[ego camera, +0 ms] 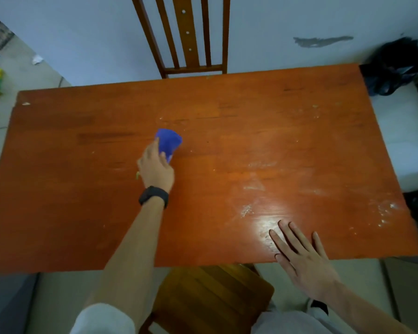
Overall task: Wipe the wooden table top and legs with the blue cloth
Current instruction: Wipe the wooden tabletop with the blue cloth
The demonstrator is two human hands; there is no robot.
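blue cloth; orange-brown table top, whitish smears; black wristband

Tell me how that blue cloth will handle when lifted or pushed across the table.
The blue cloth looks bunched in the left hand, so it is probably floppy and would droop when lifted. It seems thin, likely light. On the glossy wooden table it should probably slide easily.

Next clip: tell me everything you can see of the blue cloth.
The blue cloth is a small, plain bright-blue piece of soft-looking fabric, bunched into a rough fan shape rather than spread flat. It lies on the wooden table top, slightly left of centre. The left hand grips its near end and hides part of it; the far end fans out free. No pattern or label shows.
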